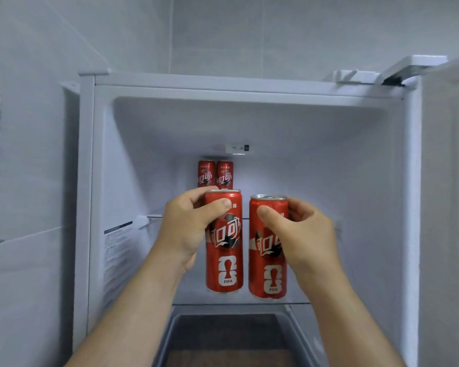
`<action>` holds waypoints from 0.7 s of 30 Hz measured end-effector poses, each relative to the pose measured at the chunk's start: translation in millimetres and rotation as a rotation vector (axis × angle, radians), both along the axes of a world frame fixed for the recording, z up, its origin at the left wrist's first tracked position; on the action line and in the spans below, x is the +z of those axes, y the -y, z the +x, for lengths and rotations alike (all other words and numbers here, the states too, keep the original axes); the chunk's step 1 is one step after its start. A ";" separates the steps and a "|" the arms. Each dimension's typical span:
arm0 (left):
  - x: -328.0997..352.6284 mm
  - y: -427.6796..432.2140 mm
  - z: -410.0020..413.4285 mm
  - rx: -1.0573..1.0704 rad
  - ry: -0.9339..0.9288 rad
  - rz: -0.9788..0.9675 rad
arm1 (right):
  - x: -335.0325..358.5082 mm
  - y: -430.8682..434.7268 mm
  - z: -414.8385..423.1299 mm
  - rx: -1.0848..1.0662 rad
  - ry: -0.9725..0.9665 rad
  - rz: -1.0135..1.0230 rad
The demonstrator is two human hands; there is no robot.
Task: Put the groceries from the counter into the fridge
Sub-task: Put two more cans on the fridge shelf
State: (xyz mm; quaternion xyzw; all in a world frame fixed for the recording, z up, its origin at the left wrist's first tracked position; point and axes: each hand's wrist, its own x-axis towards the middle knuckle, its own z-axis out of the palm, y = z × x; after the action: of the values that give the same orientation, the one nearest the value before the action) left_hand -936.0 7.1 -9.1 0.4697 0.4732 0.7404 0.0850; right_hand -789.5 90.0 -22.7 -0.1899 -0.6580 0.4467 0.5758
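Left hand [186,226] curled round the upper half of the left can [224,260], thumb across the front, fingers over the top rim. Right hand [302,234] wrapped likewise round the upper half of the right can [268,274], thumb on the front face. Both red cans upright, side by side with a narrow gap, inside the open fridge [223,83] above the front of the glass shelf [297,303]; contact with the shelf not discernible.

Pair of rear cans [224,176] upright and touching, deep in the compartment, left of centre, bases hidden behind the left hand.

White interior walls. Printed label [117,255] on the left inner wall. Small control panel [239,148] high on the back wall. Grey drawer [175,329] below the shelf. Fridge door [445,207] swung open at right. Pale grey tiled wall [276,35] behind and to the left of the cabinet.
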 end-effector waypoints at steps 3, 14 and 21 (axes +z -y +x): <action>13.7 -18.1 -17.0 -0.029 0.019 0.032 | 13.0 -10.3 -15.0 -0.010 -0.020 0.020; 69.1 -58.8 -57.4 -0.079 0.098 0.136 | 66.0 -51.3 -47.6 -0.108 -0.130 0.070; 77.4 -78.8 -73.8 0.006 0.127 0.144 | 86.2 -80.4 -61.2 -0.100 -0.120 0.061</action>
State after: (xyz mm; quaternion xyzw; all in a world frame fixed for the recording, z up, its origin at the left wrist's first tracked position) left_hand -1009.9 85.9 68.3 0.4255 0.4140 0.8009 0.0786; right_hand -850.7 170.4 63.6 -0.1775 -0.6253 0.4076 0.6414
